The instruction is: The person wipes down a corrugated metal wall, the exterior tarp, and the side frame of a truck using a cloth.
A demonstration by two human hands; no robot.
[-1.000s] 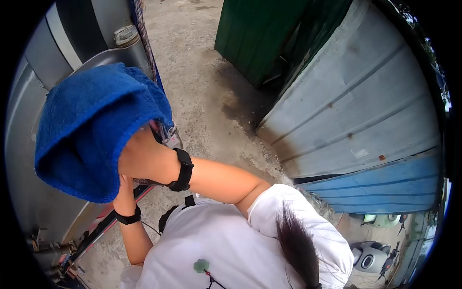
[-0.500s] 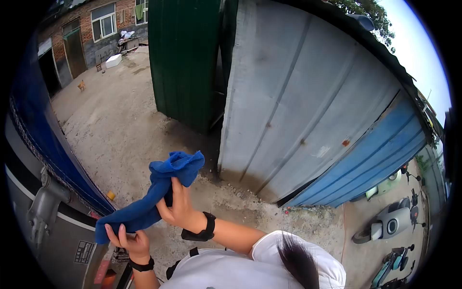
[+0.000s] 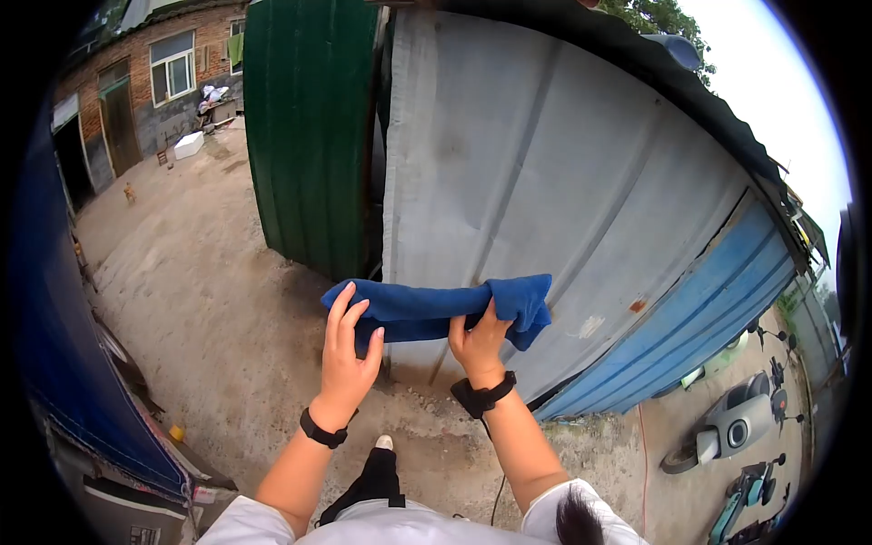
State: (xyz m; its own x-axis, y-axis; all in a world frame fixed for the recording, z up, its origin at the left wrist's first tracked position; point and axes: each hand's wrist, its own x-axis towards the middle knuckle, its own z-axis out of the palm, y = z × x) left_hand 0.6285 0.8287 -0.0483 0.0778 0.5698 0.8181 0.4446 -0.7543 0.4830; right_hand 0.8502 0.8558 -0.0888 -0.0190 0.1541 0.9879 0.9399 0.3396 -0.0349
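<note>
A blue cloth (image 3: 418, 302) is stretched sideways between both hands at the middle of the view, folded lengthwise. My left hand (image 3: 348, 350) grips its left end, with the fingers over the front of the fabric. Near the right end, my right hand (image 3: 480, 343) holds the cloth, and a bunched flap lies over its fingertips. Each wrist has a black band on it. Behind the cloth stands a grey metal sheet wall (image 3: 545, 182).
Left of the grey wall is a green metal panel (image 3: 309, 136). A blue tarp (image 3: 82, 345) hangs at the left. Parked scooters (image 3: 740, 422) stand at the right. Further back are a brick building (image 3: 136, 100) and a white box (image 3: 189, 145).
The view has swung right, away from the vehicle at the left. Bunched over the hands earlier, the blue cloth now lies stretched level between them, further right.
</note>
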